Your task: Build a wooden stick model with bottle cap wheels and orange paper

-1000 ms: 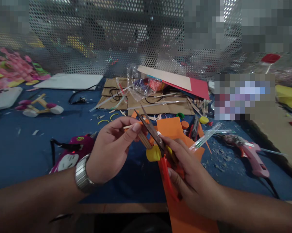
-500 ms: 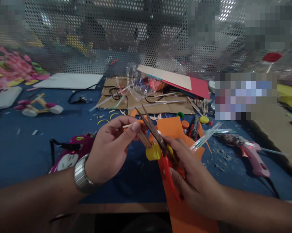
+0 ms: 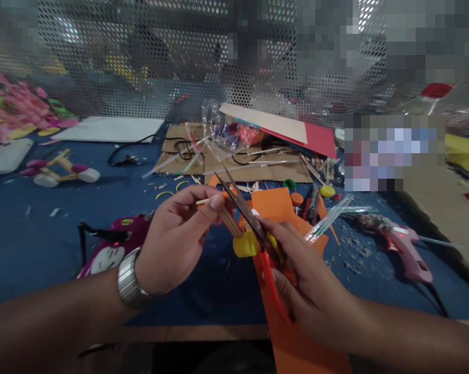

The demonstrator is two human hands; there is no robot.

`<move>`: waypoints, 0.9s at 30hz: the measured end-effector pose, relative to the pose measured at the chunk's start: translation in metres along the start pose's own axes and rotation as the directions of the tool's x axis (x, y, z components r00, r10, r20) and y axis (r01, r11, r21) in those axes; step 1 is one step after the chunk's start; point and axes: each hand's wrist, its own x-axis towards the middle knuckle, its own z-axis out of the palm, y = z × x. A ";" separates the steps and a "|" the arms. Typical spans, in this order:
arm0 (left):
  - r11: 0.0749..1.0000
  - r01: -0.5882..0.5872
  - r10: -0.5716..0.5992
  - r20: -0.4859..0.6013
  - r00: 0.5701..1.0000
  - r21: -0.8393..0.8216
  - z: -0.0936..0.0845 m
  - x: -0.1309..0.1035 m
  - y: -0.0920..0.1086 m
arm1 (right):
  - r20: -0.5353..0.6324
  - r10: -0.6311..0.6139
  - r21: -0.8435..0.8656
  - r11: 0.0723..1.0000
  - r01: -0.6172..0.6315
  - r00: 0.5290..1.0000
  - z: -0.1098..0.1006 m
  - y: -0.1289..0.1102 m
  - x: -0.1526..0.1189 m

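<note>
Nearest to us, an orange sheet [image 3: 304, 343] hung over the table's front edge, below the scissors. We had the right hand [image 3: 308, 280] curled around the red-handled scissors [image 3: 253, 222], the fingers and thumb closed at the grips and the wrist angled inward. The blades stood slightly apart, tips pointing up and away from us. We judged them stiff and fairly light, best held by the loops and kept clear of the edges.

Between the hands was a wooden stick frame [image 3: 231, 223] with a yellow wheel [image 3: 245, 244] at its near end. The left hand [image 3: 179, 234] pinched its far end, thumb against the bent index finger, beside a scrap of orange paper [image 3: 229, 194]. We could not tell whether the blades touched that scrap. The frame looked light and rigid, though its thin sticks and joints might snap or loosen; we would have gripped it along the bundled sticks, not by the wheel. The left palm faced inward, wrist bent slightly up.

Farther out, to the right, lay a pink glue gun [image 3: 407, 254]; beyond the hands, flattened cardboard [image 3: 183, 166] bore clutter before a perforated metal screen [image 3: 187, 62].
</note>
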 end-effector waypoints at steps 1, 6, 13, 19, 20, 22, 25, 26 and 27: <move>1.000 -0.001 0.001 0.002 1.000 -0.005 0.000 0.000 0.000 | 0.001 0.002 0.000 1.000 -0.002 1.000 0.000 0.000 0.000; 1.000 0.000 0.000 0.000 1.000 -0.020 0.001 0.000 0.000 | 0.007 0.009 0.015 1.000 -0.009 1.000 0.001 0.001 0.000; 1.000 0.001 0.000 0.025 1.000 -0.028 -0.001 0.000 -0.002 | 0.007 0.029 0.011 1.000 -0.029 1.000 0.001 -0.001 0.001; 1.000 -0.015 0.015 0.026 1.000 0.002 -0.005 0.001 -0.004 | -0.006 0.003 0.012 1.000 -0.003 1.000 0.002 0.001 0.001; 1.000 -0.020 0.020 0.025 0.999 0.007 -0.005 0.001 -0.004 | -0.010 0.000 0.011 1.000 0.000 1.000 0.003 0.002 0.000; 1.000 -0.022 0.022 0.023 0.999 0.017 -0.005 0.001 -0.004 | -0.021 -0.003 0.009 1.000 0.003 1.000 0.003 0.003 0.000; 1.000 -0.006 0.005 0.030 1.000 0.031 -0.005 0.002 -0.004 | -0.033 -0.014 0.004 1.000 0.014 0.999 0.003 0.005 0.000; 1.000 -0.006 0.005 0.032 0.999 0.028 -0.005 0.002 -0.004 | -0.034 -0.016 0.003 1.000 0.016 0.999 0.004 0.006 0.000; 1.000 -0.009 0.008 0.032 0.999 0.020 -0.005 0.002 -0.004 | -0.035 -0.016 0.002 1.000 0.016 0.999 0.004 0.006 0.000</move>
